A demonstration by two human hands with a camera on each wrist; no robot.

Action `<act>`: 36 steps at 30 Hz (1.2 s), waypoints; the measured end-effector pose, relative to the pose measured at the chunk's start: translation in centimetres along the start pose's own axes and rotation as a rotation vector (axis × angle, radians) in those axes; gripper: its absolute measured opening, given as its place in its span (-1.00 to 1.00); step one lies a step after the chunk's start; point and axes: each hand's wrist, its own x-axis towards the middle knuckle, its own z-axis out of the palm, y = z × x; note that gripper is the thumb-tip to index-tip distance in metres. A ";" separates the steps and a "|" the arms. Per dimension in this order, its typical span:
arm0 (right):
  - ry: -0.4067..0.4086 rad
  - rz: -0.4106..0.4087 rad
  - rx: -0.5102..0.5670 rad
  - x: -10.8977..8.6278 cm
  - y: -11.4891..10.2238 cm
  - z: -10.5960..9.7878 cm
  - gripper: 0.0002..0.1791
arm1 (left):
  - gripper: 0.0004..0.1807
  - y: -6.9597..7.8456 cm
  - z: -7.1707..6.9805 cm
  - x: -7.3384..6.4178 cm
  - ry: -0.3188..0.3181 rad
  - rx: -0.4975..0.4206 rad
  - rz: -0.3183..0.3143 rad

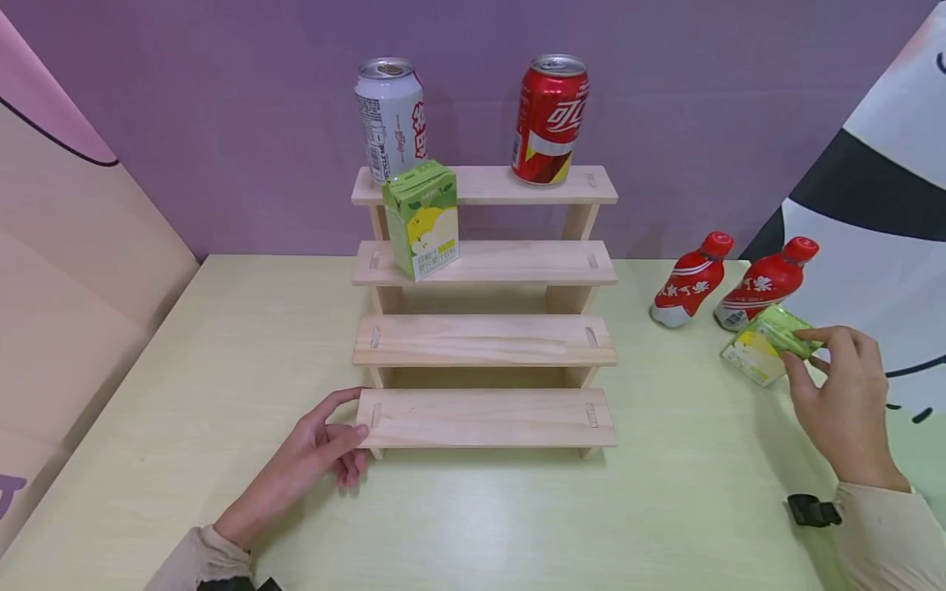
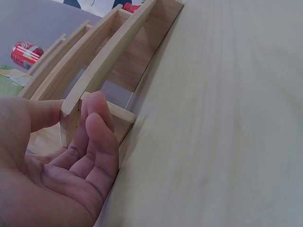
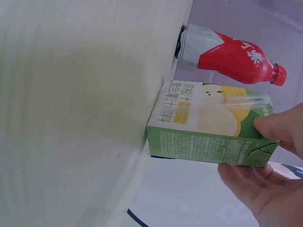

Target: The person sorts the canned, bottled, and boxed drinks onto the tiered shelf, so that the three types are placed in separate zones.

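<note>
My right hand pinches a green and yellow juice box near its top, thumb on one side and fingers on the other. In the right wrist view the box stands at the tabletop with a clear straw on its face. At the left end of the lowest step of a wooden tiered display rack, my left hand grips the board's edge. The left wrist view has the thumb on the board and the other fingers curled about its end.
Two red cola bottles stand right of the rack, one close behind the held box. On the top step are a white can and a red can. A second juice box stands on the step below, at left. A purple backdrop rises behind.
</note>
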 end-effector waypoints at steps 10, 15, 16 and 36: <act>-0.022 0.002 -0.054 0.6 -0.4 -0.1 -0.56 | -0.41 -0.2 0.0 0.4 -0.007 -0.010 0.020; 0.011 0.014 -0.052 0.4 -0.4 0.0 -0.56 | -0.41 -0.1 -0.1 0.5 -0.012 -0.010 0.024; 0.017 0.017 -0.049 0.4 -0.5 0.0 -0.56 | -0.41 -0.1 -0.2 0.5 -0.015 -0.010 0.025; 0.130 -0.067 0.102 -0.6 -4.1 -0.1 -0.60 | -0.40 0.2 -0.1 -0.1 -0.012 0.014 0.015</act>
